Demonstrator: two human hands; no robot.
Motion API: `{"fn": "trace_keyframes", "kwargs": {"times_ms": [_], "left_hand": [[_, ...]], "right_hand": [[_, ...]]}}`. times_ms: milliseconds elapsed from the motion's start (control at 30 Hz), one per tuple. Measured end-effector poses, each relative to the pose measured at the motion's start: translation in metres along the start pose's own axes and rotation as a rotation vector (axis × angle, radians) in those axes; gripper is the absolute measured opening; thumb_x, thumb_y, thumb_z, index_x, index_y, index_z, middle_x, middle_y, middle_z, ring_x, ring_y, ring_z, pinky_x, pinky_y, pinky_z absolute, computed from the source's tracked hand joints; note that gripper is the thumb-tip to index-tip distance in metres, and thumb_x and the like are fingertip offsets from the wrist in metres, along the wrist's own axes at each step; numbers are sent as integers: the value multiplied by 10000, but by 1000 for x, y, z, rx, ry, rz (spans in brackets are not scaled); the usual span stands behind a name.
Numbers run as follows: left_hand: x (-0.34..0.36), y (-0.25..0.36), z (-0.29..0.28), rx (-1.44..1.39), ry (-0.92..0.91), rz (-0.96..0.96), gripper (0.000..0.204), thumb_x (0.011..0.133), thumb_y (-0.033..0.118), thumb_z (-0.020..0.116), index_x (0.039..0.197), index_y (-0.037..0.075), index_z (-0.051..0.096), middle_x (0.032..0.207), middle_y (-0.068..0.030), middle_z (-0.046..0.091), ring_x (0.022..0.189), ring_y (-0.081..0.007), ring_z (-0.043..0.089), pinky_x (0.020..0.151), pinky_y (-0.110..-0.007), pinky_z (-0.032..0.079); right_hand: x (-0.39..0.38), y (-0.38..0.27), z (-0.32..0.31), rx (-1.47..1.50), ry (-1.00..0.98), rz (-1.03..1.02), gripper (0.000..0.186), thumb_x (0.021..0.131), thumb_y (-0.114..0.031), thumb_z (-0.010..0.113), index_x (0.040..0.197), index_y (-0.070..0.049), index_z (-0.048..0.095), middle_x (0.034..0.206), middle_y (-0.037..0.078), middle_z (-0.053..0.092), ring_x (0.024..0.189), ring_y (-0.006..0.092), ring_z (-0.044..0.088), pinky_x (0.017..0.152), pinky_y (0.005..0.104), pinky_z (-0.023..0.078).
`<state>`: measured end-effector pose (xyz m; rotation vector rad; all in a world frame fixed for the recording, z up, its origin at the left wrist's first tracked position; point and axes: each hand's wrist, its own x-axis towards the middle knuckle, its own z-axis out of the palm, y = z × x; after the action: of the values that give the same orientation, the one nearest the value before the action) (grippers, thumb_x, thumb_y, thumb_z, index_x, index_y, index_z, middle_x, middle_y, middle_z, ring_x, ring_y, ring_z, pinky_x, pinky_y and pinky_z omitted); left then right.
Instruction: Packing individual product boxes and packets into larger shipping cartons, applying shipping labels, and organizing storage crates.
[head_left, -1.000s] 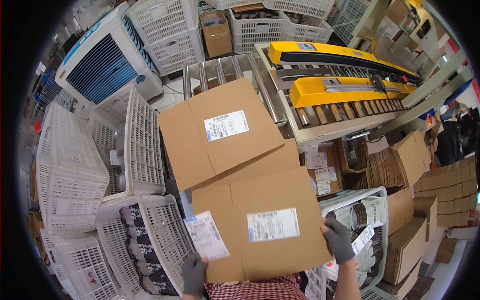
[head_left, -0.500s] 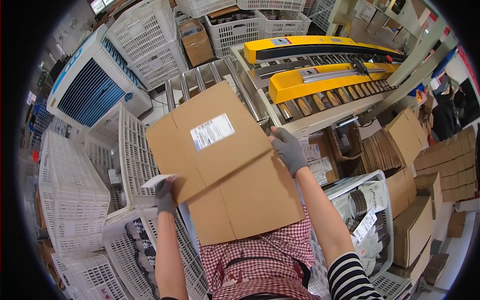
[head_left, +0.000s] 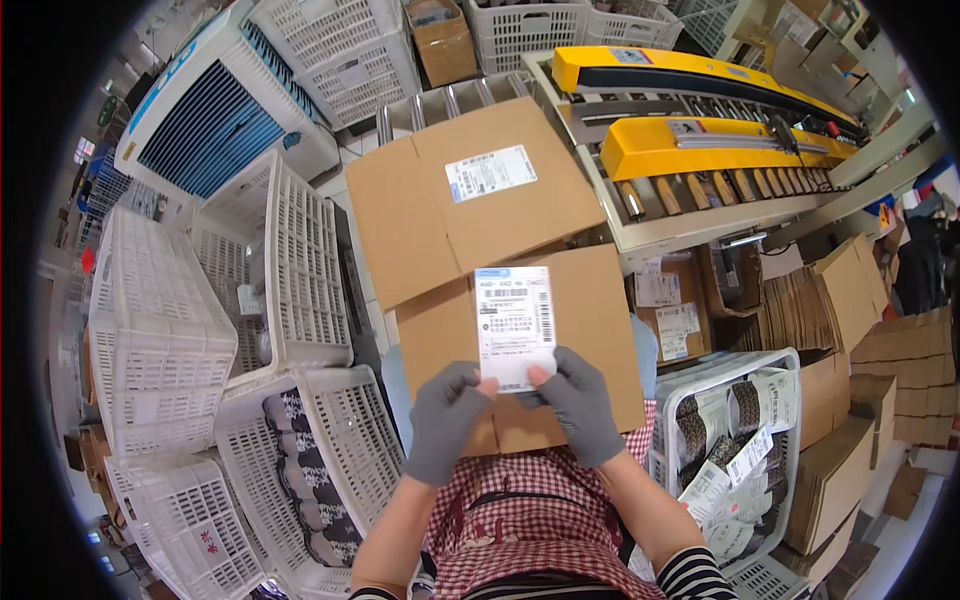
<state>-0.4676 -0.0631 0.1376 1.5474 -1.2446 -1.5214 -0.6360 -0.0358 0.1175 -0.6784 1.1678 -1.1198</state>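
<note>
Both my hands, in grey fingerless gloves, pinch the lower corners of a white printed label (head_left: 515, 320). My left hand (head_left: 447, 415) is closed on its left corner and my right hand (head_left: 578, 400) on its right corner. Beneath the label lies a flat cardboard piece (head_left: 595, 320), close to my checked apron. A second cardboard piece (head_left: 400, 225) overlaps its far part and carries a label (head_left: 490, 173) on its upper face. Whether the label in my hands touches the cardboard, I cannot tell.
Metal rollers (head_left: 455, 103) lead toward a yellow-railed carton-sealing machine (head_left: 720, 150) at the far right. White plastic crates (head_left: 300, 260) stand at my left. On the right, a white basket (head_left: 790, 375) holds packed bags and labels, beside stacked cardboard (head_left: 830, 470). An air cooler (head_left: 215, 120) stands far left.
My right hand has let go of the labelled cardboard and come back toward me. My left hand has brought the loose label to the middle, where both hands now hold it.
</note>
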Motion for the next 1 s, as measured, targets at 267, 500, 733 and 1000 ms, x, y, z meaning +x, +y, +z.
{"fn": "trace_keyframes", "kwargs": {"times_ms": [267,500,733,1000], "left_hand": [[-49,-5,10,-218,-38,-96,114,857,98,646,923,5,651,794,-3,609,711,-60,523,646,-206,416],[-57,1,8,-250,-61,-84,92,853,89,654,904,13,650,834,-6,604,689,-43,503,622,-198,400],[-55,-1,10,-171,-53,8,80,860,79,643,902,11,645,836,-17,592,706,-54,517,624,-194,404],[-47,4,17,172,7,244,74,821,75,664,883,36,651,816,-37,606,696,-113,557,630,-233,436]], "right_hand": [[-36,-22,5,62,128,-17,260,903,-155,586,1074,42,597,874,73,644,714,114,570,647,254,459],[-43,-18,2,94,124,3,244,902,-175,589,1025,36,599,823,82,635,686,119,561,636,258,455],[-41,-21,2,191,140,94,267,897,-179,599,1061,30,581,888,83,625,754,130,572,681,265,465],[-48,-17,-4,-758,-15,-441,280,746,-172,745,985,-65,648,907,72,616,837,241,602,742,331,477]]}}
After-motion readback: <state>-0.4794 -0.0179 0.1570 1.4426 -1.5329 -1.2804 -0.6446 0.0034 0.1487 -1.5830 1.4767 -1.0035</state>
